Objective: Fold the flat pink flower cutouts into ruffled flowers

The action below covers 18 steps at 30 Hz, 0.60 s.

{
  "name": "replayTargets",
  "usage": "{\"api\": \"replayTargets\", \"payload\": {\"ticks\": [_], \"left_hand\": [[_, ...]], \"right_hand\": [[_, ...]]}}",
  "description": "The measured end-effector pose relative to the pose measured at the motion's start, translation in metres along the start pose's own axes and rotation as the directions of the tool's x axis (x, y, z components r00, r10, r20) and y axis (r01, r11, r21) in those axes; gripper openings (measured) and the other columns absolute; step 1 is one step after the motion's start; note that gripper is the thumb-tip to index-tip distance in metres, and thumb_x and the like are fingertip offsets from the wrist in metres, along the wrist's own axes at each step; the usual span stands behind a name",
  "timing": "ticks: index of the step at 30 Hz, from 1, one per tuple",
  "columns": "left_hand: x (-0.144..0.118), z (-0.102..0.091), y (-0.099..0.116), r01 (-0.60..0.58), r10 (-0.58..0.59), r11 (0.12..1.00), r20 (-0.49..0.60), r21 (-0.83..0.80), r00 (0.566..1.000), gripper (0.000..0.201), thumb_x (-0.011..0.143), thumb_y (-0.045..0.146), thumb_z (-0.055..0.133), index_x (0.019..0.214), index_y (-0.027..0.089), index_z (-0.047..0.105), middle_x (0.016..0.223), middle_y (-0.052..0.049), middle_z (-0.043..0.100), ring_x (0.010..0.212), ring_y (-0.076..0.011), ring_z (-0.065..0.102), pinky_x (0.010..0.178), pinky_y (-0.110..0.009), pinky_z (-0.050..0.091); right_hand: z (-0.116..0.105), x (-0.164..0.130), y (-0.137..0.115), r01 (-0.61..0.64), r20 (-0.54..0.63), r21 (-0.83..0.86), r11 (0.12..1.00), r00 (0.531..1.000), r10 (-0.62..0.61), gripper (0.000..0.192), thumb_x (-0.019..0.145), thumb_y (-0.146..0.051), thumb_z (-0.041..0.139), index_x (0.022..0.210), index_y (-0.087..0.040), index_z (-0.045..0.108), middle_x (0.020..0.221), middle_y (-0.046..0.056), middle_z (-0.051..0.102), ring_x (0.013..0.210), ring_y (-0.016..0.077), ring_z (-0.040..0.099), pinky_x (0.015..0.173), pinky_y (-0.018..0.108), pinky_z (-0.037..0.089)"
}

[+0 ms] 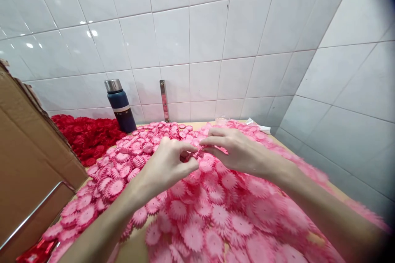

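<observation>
My left hand (168,164) and my right hand (236,150) meet above a big heap of pink fabric flower petals (216,209). Between the fingertips of both hands I pinch a small pink petal piece (195,154); most of it is hidden by my fingers. The pink heap covers nearly the whole wooden table (135,246) under my forearms.
A smaller pile of red petals (88,135) lies at the back left. A dark blue flask with a steel cap (119,104) stands by the tiled wall. A brown cardboard box (27,152) rises on the left. A metal bracket (164,100) is fixed to the wall.
</observation>
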<state>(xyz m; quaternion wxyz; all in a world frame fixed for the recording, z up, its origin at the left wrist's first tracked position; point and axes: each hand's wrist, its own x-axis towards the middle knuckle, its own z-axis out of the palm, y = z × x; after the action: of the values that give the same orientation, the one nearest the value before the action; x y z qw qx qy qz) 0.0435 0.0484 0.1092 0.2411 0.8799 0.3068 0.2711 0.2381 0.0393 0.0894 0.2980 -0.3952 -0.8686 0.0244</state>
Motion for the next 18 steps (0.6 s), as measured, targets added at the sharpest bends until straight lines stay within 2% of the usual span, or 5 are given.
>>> {"api": "replayTargets", "payload": {"ticks": [4,6,11,15,18], "left_hand": [[-0.005,-0.013,-0.003,0.119,-0.115,0.981,0.034,-0.154,0.993,0.019,0.068,0.010,0.054,0.065,0.013,0.073,0.049,0.001,0.058,0.041,-0.0093,0.048,0.040,-0.019,0.034],[-0.010,-0.028,-0.009,0.224,-0.218,0.953,0.052,-0.204,0.975,0.018,0.068,0.013,0.058,0.072,0.013,0.075,0.052,-0.003,0.065,0.044,-0.0141,0.058,0.042,-0.021,0.043],[-0.010,-0.063,-0.024,0.333,-0.365,0.921,-0.148,-0.204,0.919,0.016,0.068,0.020,0.064,0.078,0.013,0.074,0.065,-0.006,0.070,0.057,-0.0181,0.066,0.048,-0.023,0.052],[0.000,-0.063,-0.035,0.315,-0.333,0.941,-0.188,-0.121,0.924,0.016,0.073,0.021,0.057,0.080,0.015,0.070,0.064,-0.003,0.064,0.054,-0.0139,0.058,0.043,-0.019,0.045],[0.005,-0.055,-0.042,0.309,-0.327,0.942,-0.154,-0.130,0.933,0.020,0.074,0.019,0.052,0.086,0.016,0.068,0.067,-0.002,0.062,0.054,-0.0120,0.053,0.043,-0.018,0.038]], "right_hand": [[-0.015,-0.007,0.016,-0.048,-0.032,-0.110,0.993,0.998,0.045,0.023,0.090,-0.017,0.048,0.085,-0.022,0.070,0.078,0.007,0.062,0.063,0.0165,0.053,0.058,0.031,0.040],[-0.036,-0.016,0.033,-0.135,-0.140,-0.193,0.972,0.984,0.109,0.026,0.091,-0.019,0.047,0.080,-0.020,0.070,0.074,0.008,0.062,0.058,0.0166,0.052,0.057,0.033,0.040],[-0.084,-0.036,0.044,-0.221,-0.316,-0.283,0.933,0.940,0.127,0.014,0.085,-0.033,0.061,0.087,-0.022,0.069,0.079,0.008,0.064,0.067,0.0190,0.057,0.058,0.034,0.041],[-0.077,-0.029,0.018,-0.271,-0.339,-0.141,0.952,0.917,0.211,0.022,0.086,-0.043,0.059,0.085,-0.024,0.069,0.052,-0.001,0.050,0.047,0.0140,0.045,0.046,0.031,0.032],[-0.062,-0.021,0.006,-0.198,-0.224,0.035,0.980,0.954,0.200,0.014,0.084,-0.037,0.063,0.085,-0.024,0.069,0.073,0.003,0.069,0.066,0.0183,0.063,0.059,0.032,0.047]]}}
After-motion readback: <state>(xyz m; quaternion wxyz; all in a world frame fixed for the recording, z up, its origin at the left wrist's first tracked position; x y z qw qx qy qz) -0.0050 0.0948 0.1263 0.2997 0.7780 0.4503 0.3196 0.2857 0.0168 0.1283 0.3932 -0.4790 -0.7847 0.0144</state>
